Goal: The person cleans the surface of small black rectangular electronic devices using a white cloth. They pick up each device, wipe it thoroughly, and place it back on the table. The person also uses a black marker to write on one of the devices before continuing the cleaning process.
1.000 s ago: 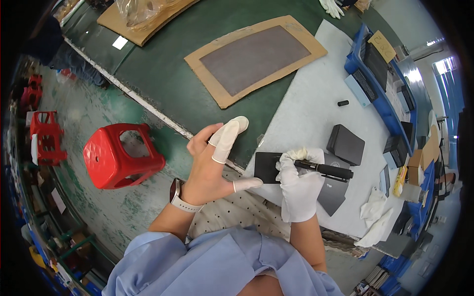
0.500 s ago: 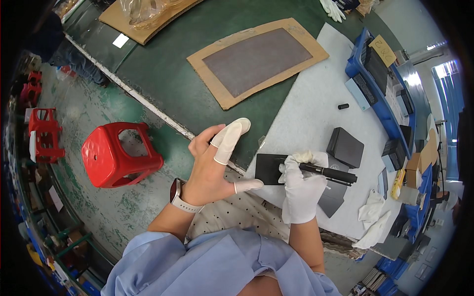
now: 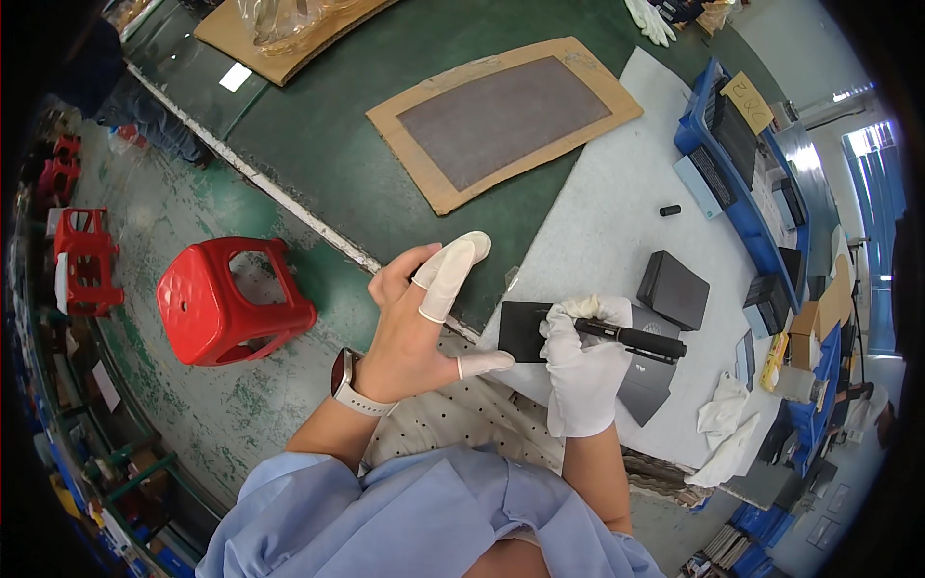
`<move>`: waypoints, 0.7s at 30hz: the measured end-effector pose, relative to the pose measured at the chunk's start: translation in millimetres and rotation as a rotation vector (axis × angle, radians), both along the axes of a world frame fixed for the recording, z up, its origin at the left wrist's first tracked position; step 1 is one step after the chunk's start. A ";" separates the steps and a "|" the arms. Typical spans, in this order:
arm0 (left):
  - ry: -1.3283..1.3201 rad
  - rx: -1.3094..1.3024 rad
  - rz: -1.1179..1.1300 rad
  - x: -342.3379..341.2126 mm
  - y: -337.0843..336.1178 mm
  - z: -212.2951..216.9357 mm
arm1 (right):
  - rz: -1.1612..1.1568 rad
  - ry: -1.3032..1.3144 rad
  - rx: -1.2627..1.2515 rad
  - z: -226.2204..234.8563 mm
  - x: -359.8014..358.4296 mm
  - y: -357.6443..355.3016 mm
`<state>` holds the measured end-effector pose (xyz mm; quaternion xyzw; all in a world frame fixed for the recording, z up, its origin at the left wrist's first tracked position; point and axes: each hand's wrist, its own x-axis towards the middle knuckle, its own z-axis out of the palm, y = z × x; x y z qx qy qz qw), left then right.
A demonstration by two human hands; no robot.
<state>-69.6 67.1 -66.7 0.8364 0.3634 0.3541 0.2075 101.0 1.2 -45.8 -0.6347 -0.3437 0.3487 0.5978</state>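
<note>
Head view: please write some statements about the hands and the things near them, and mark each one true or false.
1. The right hand wears a white glove and holds a black pen-shaped tool. True.
2. The left hand grips the tool. False: it is lifted, open, with finger cots only.
3. A flat black plate lies under the right hand. True.
4. The stool on the floor is blue. False: it is red.

we cannot see the near end of the black pen [image 3: 631,338], buried in our gloved right hand [image 3: 584,371]. that hand also covers part of the dark flat panel [image 3: 523,330]. the blue trays' [image 3: 696,135] contents are too small to tell.
</note>
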 end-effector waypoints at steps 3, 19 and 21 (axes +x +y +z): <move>-0.021 0.001 -0.005 0.3 0.5 0.3 | -0.031 0.072 -0.003 3.8 -1.5 -0.9; -0.022 0.002 -0.001 -0.3 -0.2 -0.7 | -0.084 0.185 -0.039 19.0 -3.5 2.1; -0.030 0.001 -0.011 0.1 0.4 -1.0 | -0.087 0.176 -0.002 14.3 -2.6 2.2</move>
